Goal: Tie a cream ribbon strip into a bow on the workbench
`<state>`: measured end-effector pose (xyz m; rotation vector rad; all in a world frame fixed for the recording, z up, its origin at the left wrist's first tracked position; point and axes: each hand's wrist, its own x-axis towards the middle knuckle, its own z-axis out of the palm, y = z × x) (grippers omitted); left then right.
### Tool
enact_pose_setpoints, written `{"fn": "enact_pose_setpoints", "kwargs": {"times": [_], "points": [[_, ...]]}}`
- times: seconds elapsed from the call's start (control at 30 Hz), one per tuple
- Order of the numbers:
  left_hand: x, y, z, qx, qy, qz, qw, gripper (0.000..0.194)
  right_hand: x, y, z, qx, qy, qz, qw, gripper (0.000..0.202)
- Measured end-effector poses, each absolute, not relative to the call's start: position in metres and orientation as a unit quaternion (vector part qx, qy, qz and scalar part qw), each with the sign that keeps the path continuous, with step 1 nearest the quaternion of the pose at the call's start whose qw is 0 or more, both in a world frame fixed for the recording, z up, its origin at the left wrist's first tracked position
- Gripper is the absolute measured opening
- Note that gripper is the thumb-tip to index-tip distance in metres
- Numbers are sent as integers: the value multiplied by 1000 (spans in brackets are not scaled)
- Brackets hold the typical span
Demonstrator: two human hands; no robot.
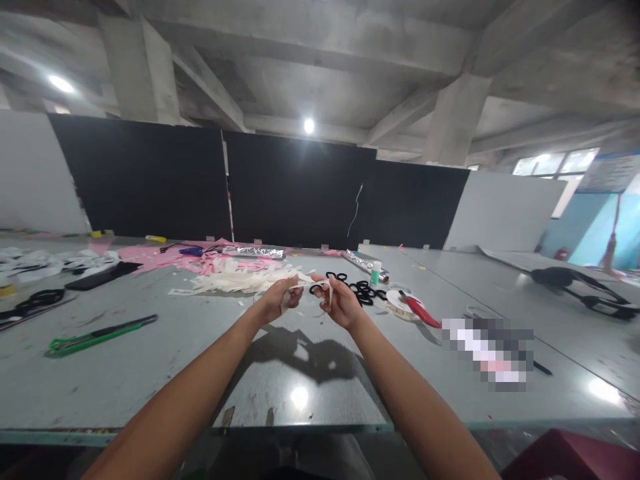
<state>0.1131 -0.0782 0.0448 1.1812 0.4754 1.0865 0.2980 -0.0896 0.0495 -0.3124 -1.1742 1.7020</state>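
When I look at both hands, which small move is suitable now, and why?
Probably draw the white strip gently tauter: it seems to span from the left hand to the right hand, with a loose part hanging beside the right fingers.

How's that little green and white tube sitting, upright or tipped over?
Upright: the tube stands on the table, its white end above its green part.

Your view is moderately bright: a ceiling lamp [309,125] glares beyond your left hand [281,299] and right hand [342,303], reflecting nearer you on the table [195,373]. Your hands' shadow [305,353] falls beneath them. Edges stretch; coarse pixel blocks [493,350] mask an area right of your right hand; your fingertips look slightly soft, perhaps blurred
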Motion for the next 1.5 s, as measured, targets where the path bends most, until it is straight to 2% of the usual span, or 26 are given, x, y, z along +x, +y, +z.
{"fn": "enact_pose_setpoints", "kwargs": {"times": [0.17,0.33,0.53,0.77,0.9,1.07,1.2,1.37,1.5], "points": [[118,-74,38,336,140,549,752,25,293,-91,50,-125,-440,707,539,24],[121,-77,40,265,79,579,767,24,288,-90,50,-198,-481,670,529,28],[125,-84,45,323,140,544,762,34,283,-90,48,-241,-541,602,535,27],[128,-78,37,378,195,535,730,33,280,-87,43,-233,-614,557,508,29],[132,-80,37,394,217,542,710,31,277,-83,38,-234,-607,528,545,31],[132,-77,35,393,187,584,685,24,277,-82,37,-229,-562,565,559,42],[128,-75,34,390,206,594,673,26,279,-87,40,-251,-574,572,530,32],[126,-76,36,426,216,579,661,34,277,-90,40,-264,-604,562,499,34],[130,-72,35,483,251,590,596,31,275,-86,36,-316,-642,473,513,33]]}}
